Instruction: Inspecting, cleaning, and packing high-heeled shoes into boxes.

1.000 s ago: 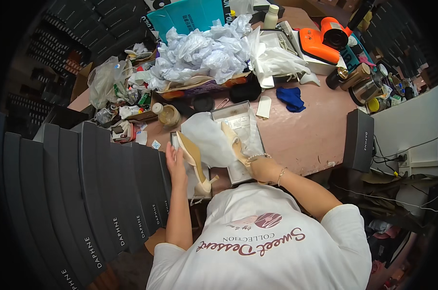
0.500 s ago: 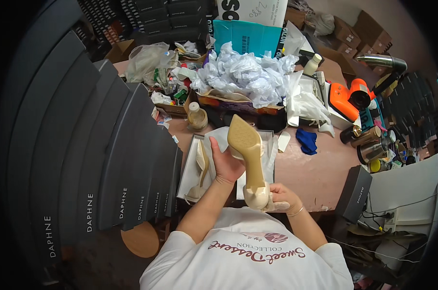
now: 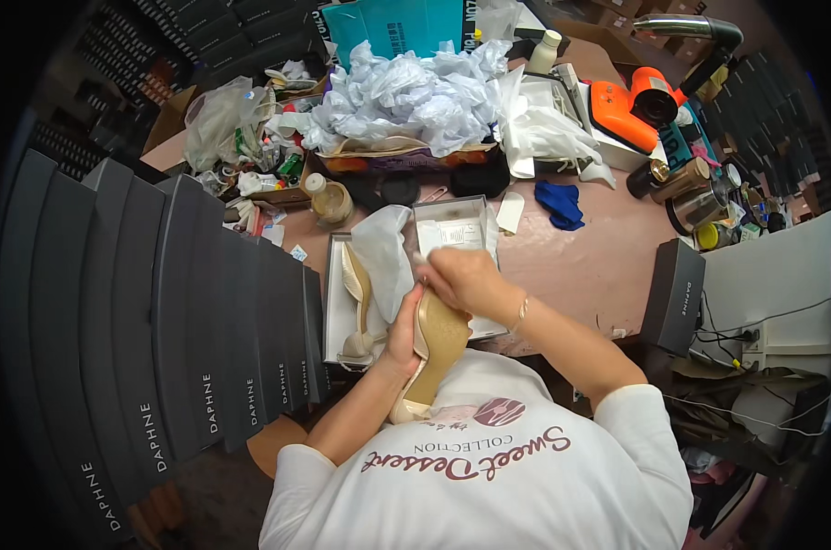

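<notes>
My left hand is wrapped round a beige heeled shoe close to my chest, its tan sole facing up and its heel end toward my shirt. Over the shoe's toe, my right hand is closed with its fingers bent. A small pale bit shows at its fingertips, too small to name. Beyond my left hand lies the matching shoe, on its side in an open shoebox with a white inside. White tissue paper stands up out of the box, beside its grey-edged white part.
Dark shoeboxes are stacked along my left. A heap of crumpled white paper fills a carton at the back. Near it stand a jar, a blue cloth and an orange appliance. One dark box stands at the right edge.
The shoe has turned and come down toward my chest, heel end lower left. My right hand has moved from the heel up to the toe; my left hand now grips the shoe's side.
</notes>
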Motion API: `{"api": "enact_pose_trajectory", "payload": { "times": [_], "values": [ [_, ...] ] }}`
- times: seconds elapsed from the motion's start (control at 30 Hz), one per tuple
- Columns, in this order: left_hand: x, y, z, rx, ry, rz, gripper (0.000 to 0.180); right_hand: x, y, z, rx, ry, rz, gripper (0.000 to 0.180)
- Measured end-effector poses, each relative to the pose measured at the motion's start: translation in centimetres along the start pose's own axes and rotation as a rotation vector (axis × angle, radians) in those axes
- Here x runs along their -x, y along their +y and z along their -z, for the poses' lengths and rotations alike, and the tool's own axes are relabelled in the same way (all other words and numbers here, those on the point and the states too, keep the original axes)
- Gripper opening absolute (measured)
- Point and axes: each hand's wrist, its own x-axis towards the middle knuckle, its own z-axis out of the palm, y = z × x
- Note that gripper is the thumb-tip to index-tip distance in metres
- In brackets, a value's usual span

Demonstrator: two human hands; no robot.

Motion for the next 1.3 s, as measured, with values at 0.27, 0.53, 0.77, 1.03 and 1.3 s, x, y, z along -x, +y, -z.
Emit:
{"api": "enact_pose_trajectory", "payload": {
  "times": [0.27, 0.53, 0.77, 1.03, 1.3],
  "values": [
    [-0.6, 0.1, 0.0, 0.049, 0.04, -0.072, 0.057, -1.0, -0.1, 0.2, 0.053, -0.123, 0.015, 0.047],
    [-1.1, 0.7, -0.1, -0.042, 0.168, -0.139, 0.058, -1.9, -0.7, -0.4, -0.052, -0.163, 0.108, 0.034],
    [-1.3, 0.9, -0.2, -0.115, 0.123, -0.164, 0.062, -2.3, -0.8, -2.6, 0.086, -0.04, 0.224, 0.033],
    [-1.2, 1.4, 0.9, 0.121, 0.246, -0.058, 0.058, 0.3, -2.4, 1.1, 0.091, -0.279, 0.063, 0.034],
    [-1.1, 1.2, 0.8, 0.049, 0.159, 0.043, 0.062, 1.2, -1.5, 1.3, 0.015, -0.233, -0.031, 0.03]
  ]
}}
